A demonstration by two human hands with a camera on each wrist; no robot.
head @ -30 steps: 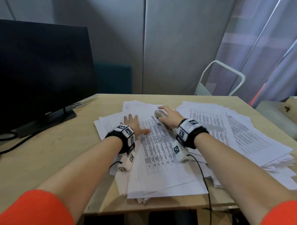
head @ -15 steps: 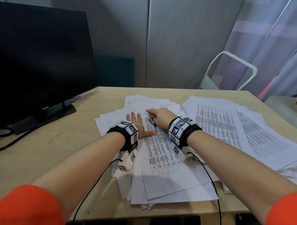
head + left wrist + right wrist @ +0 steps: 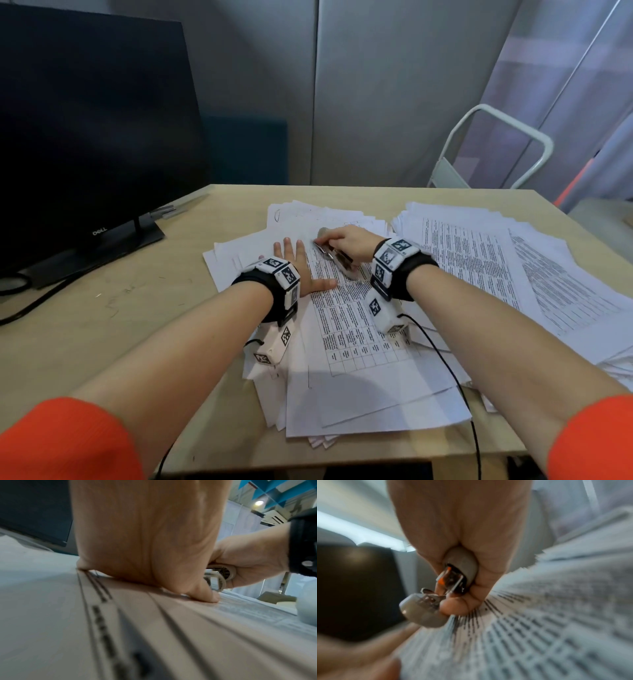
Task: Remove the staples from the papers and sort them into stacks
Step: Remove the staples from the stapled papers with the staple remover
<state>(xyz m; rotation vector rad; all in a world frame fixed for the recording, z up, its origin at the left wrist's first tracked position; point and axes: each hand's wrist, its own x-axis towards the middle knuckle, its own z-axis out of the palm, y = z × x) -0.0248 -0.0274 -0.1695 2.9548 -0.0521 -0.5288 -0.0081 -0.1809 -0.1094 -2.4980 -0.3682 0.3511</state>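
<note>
Two hands work: left hand (image 3: 297, 267) flat on papers (image 3: 356, 329); right hand (image 3: 349, 244) clasps stapler (image 3: 334, 257), nose pointing far-left, long axis diagonal.

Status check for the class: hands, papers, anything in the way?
Left hand flat, pressing the printed papers. Right hand grips the staple remover at their top edge. Nothing blocking.

- Paper stacks: two; one (image 3: 342, 342) at table centre, one (image 3: 496, 274) at its 3 o'clock.
- Staple removers: one (image 3: 334, 255).
- Hands: two, left (image 3: 294, 263) and right (image 3: 352, 243).
- Monitors: one (image 3: 92, 130), at 10 o'clock.
- Tables: one (image 3: 120, 308).
- White-framed chairs: one (image 3: 493, 150), at 1 o'clock.
</note>
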